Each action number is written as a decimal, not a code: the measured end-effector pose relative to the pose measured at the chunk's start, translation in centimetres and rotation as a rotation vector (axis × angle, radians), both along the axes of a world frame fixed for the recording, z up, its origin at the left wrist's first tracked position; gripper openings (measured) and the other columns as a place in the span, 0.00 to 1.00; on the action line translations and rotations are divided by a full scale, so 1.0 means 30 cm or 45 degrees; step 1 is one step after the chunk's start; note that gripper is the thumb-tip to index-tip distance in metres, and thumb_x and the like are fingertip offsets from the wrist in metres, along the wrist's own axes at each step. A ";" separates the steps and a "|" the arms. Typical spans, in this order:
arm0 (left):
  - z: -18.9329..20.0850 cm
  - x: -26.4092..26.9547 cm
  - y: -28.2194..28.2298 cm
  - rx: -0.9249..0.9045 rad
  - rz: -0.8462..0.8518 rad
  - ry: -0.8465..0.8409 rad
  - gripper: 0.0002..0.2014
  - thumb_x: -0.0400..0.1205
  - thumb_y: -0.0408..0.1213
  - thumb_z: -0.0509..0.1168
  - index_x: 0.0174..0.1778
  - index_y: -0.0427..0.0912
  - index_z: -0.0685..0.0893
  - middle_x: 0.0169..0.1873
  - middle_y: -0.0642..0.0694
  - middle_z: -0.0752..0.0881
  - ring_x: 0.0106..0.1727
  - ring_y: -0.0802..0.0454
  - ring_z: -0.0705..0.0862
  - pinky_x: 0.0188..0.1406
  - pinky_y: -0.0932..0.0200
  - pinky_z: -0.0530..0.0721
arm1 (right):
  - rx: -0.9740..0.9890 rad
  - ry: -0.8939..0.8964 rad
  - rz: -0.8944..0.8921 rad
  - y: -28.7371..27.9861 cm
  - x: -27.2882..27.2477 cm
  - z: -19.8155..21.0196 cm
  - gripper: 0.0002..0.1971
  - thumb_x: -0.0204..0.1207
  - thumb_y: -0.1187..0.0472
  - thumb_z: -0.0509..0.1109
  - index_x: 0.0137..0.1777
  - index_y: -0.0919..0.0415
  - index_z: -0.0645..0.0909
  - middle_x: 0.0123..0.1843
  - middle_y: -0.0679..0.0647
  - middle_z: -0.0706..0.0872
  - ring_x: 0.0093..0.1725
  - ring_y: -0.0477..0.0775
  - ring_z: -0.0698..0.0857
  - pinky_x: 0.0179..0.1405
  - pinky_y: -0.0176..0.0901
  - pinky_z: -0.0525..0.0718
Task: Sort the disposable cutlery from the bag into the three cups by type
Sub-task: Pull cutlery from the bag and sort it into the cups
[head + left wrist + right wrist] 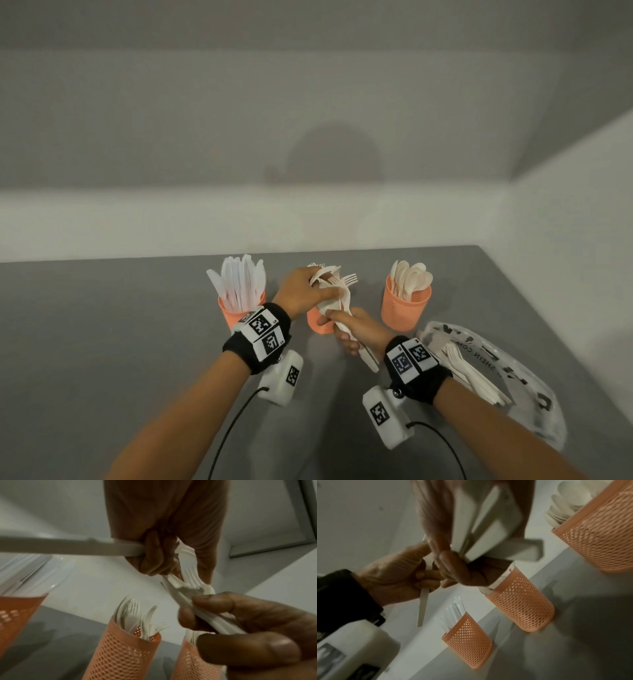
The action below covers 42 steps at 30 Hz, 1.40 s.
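Observation:
Three orange mesh cups stand in a row: knives in the left cup (239, 313), forks in the middle cup (320, 325), spoons in the right cup (406, 308). Above the middle cup my right hand (346, 329) grips a bundle of white forks (346, 284) by the handles. My left hand (322, 286) pinches a single white fork (85, 547) at the top of that bundle, its handle sticking out sideways. The hands hide most of the middle cup in the head view. The fork cup (123, 649) shows below the hands in the left wrist view.
A clear printed plastic bag (513, 387) lies on the grey table (102, 325) to the right of my right wrist, with several white pieces inside. A white wall runs close behind the cups and along the right. Cables trail from both wrist cameras toward me.

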State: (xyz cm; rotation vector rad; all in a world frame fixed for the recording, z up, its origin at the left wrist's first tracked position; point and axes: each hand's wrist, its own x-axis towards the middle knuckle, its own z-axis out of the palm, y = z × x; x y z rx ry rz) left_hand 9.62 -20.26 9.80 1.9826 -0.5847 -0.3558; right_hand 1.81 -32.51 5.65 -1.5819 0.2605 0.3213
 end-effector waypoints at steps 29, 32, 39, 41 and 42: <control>0.028 0.050 -0.010 -0.681 0.222 0.692 0.19 0.86 0.48 0.54 0.33 0.40 0.73 0.23 0.42 0.85 0.16 0.57 0.73 0.14 0.68 0.70 | 0.064 0.014 0.197 -0.048 -0.068 0.048 0.15 0.82 0.50 0.58 0.46 0.54 0.85 0.15 0.44 0.68 0.12 0.39 0.61 0.12 0.27 0.60; 0.026 0.057 -0.007 -0.611 0.240 0.580 0.20 0.85 0.50 0.53 0.33 0.41 0.73 0.18 0.47 0.82 0.15 0.58 0.72 0.14 0.69 0.69 | 0.059 0.019 0.214 -0.043 -0.071 0.040 0.17 0.84 0.49 0.55 0.47 0.54 0.84 0.16 0.44 0.66 0.13 0.39 0.61 0.13 0.27 0.60; 0.076 0.129 0.044 -1.029 0.568 0.642 0.20 0.84 0.59 0.48 0.37 0.45 0.68 0.12 0.51 0.77 0.17 0.53 0.82 0.38 0.52 0.85 | 0.286 0.079 0.176 -0.067 -0.104 0.032 0.19 0.85 0.50 0.51 0.49 0.59 0.80 0.16 0.44 0.64 0.12 0.38 0.60 0.12 0.26 0.60; 0.088 0.139 0.057 -1.152 0.603 0.681 0.19 0.83 0.58 0.53 0.39 0.45 0.68 0.12 0.54 0.70 0.13 0.56 0.74 0.31 0.56 0.82 | 0.377 0.089 0.143 -0.073 -0.108 0.030 0.19 0.83 0.48 0.51 0.48 0.59 0.79 0.15 0.44 0.64 0.11 0.38 0.60 0.11 0.26 0.60; 0.083 0.143 0.060 -1.124 0.606 0.668 0.16 0.83 0.55 0.56 0.39 0.45 0.69 0.13 0.55 0.67 0.13 0.58 0.69 0.23 0.62 0.78 | 0.430 0.093 0.124 -0.075 -0.108 0.031 0.19 0.81 0.46 0.52 0.48 0.60 0.78 0.14 0.44 0.64 0.11 0.39 0.60 0.10 0.26 0.60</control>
